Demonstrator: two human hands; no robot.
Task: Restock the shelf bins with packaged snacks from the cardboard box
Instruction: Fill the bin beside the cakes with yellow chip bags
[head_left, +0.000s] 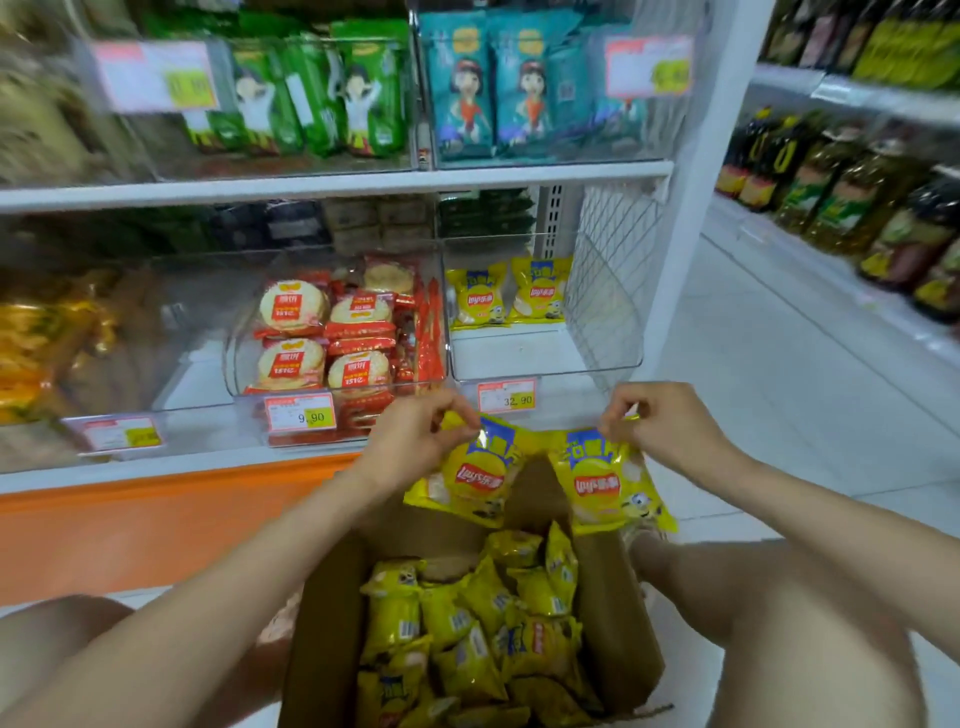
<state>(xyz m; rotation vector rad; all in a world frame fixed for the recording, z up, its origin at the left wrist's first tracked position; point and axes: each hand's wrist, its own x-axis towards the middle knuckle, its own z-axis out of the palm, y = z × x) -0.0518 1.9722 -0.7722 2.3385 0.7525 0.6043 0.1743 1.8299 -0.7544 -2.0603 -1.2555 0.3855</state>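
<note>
Cardboard box (608, 623) below my hands, near end cropped; left hand (415, 441) pinches left packet (467, 483), right hand (654, 423) pinches right packet (602, 486).

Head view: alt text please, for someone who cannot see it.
The left hand pinches a shiny yellow crisp packet and the right hand a second packet, each by its top edge, above an open brown cardboard box holding many more. Ahead, a clear plastic shelf bin holds two matching packets.
</note>
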